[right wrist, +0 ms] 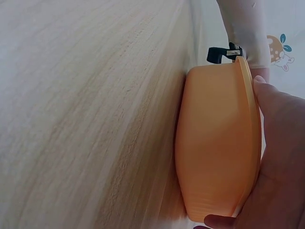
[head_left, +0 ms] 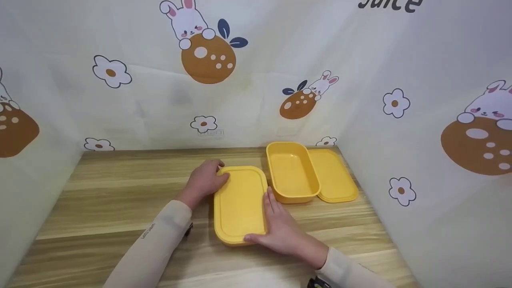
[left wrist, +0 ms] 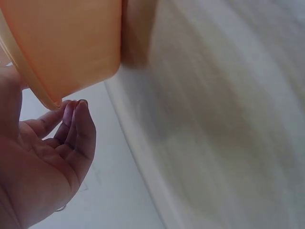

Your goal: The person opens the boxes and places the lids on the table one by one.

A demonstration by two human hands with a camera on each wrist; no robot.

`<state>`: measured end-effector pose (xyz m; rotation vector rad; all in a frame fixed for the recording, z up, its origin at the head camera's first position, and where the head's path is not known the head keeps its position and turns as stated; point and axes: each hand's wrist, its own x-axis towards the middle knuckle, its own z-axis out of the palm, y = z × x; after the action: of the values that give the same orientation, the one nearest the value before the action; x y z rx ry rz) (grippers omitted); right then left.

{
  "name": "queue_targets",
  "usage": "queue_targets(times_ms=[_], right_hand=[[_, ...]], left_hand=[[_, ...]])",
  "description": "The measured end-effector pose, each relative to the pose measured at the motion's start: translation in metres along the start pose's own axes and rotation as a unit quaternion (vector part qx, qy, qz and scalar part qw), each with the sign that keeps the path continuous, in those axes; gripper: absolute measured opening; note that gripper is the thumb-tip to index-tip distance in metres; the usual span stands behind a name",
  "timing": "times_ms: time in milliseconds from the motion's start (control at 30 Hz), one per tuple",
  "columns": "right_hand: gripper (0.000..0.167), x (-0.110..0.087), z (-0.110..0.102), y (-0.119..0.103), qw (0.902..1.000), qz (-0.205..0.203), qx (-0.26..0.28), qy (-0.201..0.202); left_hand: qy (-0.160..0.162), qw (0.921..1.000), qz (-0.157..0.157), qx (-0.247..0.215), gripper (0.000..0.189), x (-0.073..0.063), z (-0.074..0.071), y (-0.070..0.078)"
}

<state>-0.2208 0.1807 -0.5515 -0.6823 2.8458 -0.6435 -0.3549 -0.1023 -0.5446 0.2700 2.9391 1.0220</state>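
A yellow lidded food container point(head_left: 240, 204) stands on the wooden table, its long side running away from me. My left hand point(head_left: 206, 178) is at its far left corner, thumb on the lid and fingers bent beyond the edge. In the left wrist view those curled fingers point(left wrist: 81, 131) show beside the container's rim. My right hand point(head_left: 284, 230) holds the right side, thumb at the near edge and fingers along the long side. The right wrist view shows the container's side wall point(right wrist: 214, 138) with the right thumb point(right wrist: 267, 90) against the rim.
Right of the lidded container stands an open yellow container point(head_left: 294, 172) with nothing inside. A loose yellow lid point(head_left: 334, 176) lies flat beyond it, near the right wall. Printed cloth walls point(head_left: 256, 100) with rabbits and flowers border the wooden table point(head_left: 128, 188) at the back and sides.
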Motion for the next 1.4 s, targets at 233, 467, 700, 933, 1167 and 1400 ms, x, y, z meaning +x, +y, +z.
queue_targets(times_ms=[233, 467, 700, 933, 1167, 1400], right_hand=[[0.141, 0.0007, -0.0003, 0.0004, 1.0, -0.004, 0.001, 0.003], [0.142, 0.0011, 0.0004, 0.0012, 1.0, -0.001, 0.006, 0.0], [0.142, 0.0007, 0.0004, -0.0001, 0.9999, -0.003, 0.007, 0.008], [0.143, 0.0009, -0.0002, -0.0005, 0.9999, 0.0, 0.01, 0.007], [0.144, 0.0018, 0.0006, 0.0006, 0.9999, 0.001, 0.013, 0.008], [0.144, 0.0009, 0.0001, 0.0009, 0.9999, 0.005, 0.008, 0.005]], left_hand=[[-0.012, 0.9993, 0.01, 0.034, 0.05, 0.0068, 0.001, 0.007], [-0.006, 0.9981, 0.027, 0.055, 0.042, 0.0068, -0.0012, 0.0099], [0.011, 0.9978, 0.043, 0.05, 0.037, 0.0056, -0.0028, 0.0104], [0.013, 0.9986, 0.05, 0.008, 0.032, 0.0058, -0.0008, 0.0043], [0.007, 0.9987, 0.05, -0.005, 0.033, 0.0068, 0.0011, 0.002], [-0.001, 0.9976, 0.048, 0.049, 0.042, 0.0076, 0.004, 0.0034]])
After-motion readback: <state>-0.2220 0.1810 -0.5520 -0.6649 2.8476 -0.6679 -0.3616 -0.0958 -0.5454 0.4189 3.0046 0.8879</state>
